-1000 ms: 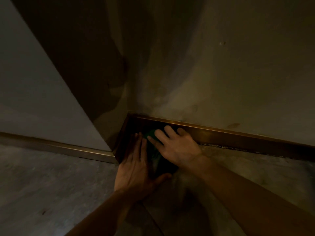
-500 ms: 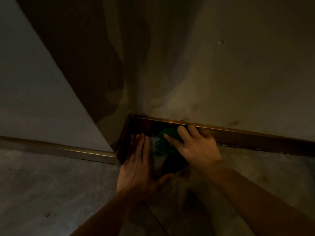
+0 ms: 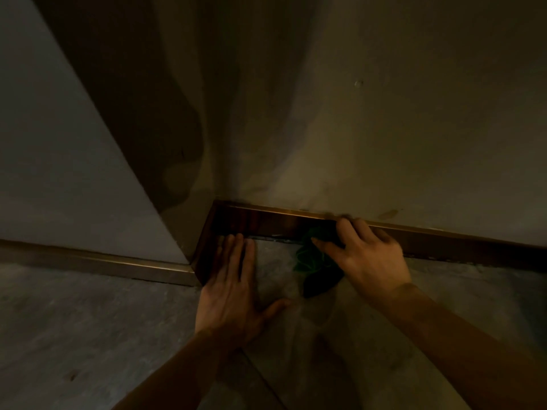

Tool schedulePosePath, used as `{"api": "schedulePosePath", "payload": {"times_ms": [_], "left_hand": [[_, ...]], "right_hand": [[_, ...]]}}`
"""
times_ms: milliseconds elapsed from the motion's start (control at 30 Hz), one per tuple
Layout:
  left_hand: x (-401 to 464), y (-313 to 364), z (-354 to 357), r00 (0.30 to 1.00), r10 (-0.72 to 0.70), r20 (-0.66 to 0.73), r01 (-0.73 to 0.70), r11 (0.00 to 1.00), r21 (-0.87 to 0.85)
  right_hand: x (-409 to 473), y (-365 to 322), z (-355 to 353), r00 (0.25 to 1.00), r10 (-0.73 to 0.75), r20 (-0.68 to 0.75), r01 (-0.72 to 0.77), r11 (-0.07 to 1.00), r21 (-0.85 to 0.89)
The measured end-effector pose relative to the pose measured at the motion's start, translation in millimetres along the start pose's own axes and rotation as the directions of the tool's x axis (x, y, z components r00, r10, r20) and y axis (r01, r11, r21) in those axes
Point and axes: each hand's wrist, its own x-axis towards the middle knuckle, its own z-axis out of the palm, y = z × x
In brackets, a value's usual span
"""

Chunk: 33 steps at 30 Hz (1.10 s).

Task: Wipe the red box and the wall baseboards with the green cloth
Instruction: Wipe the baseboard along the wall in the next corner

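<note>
A dark wooden baseboard runs along the foot of the wall from an inner corner toward the right. My right hand presses the crumpled green cloth against this baseboard, fingers curled over its top edge. My left hand lies flat on the floor, fingers spread, fingertips close to the corner where a short baseboard piece turns. No red box is in view.
A protruding wall corner stands at left, with a paler baseboard running left along the grey floor. The scene is dim and my shadow falls on the wall.
My right hand has slid the green cloth rightward along the baseboard, away from the corner. My left hand has stayed flat on the floor.
</note>
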Motion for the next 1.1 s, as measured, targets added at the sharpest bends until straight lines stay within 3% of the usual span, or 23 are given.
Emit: {"api": "schedulePosePath", "payload": {"times_ms": [267, 433, 600, 967, 1100], "left_hand": [[0.4, -0.5, 1.6, 1.0, -0.002, 0.0, 0.002, 1.0, 0.017], [0.7, -1.2, 2.3, 1.0, -0.002, 0.015, 0.002, 1.0, 0.029], [-0.6, -0.6, 4.1, 1.0, 0.013, 0.019, -0.014, 0.998, 0.053], [0.1, 1.4, 2.8, 0.999, -0.013, 0.033, 0.011, 0.997, 0.079], [0.1, 0.0, 1.7, 0.999, -0.007, 0.037, 0.004, 0.997, 0.076]], "right_hand": [[-15.9, 6.3, -2.1, 0.998, 0.066, -0.01, -0.065, 0.998, 0.026], [-5.6, -19.5, -17.5, 0.988, -0.045, -0.146, 0.057, 0.995, 0.076], [29.2, -71.7, -12.2, 0.977, -0.124, -0.176, 0.139, 0.987, 0.075], [61.9, -77.9, 21.7, 0.965, -0.26, 0.029, 0.259, 0.966, 0.025], [55.9, -65.1, 19.4, 0.972, -0.201, 0.125, 0.192, 0.978, 0.076]]}}
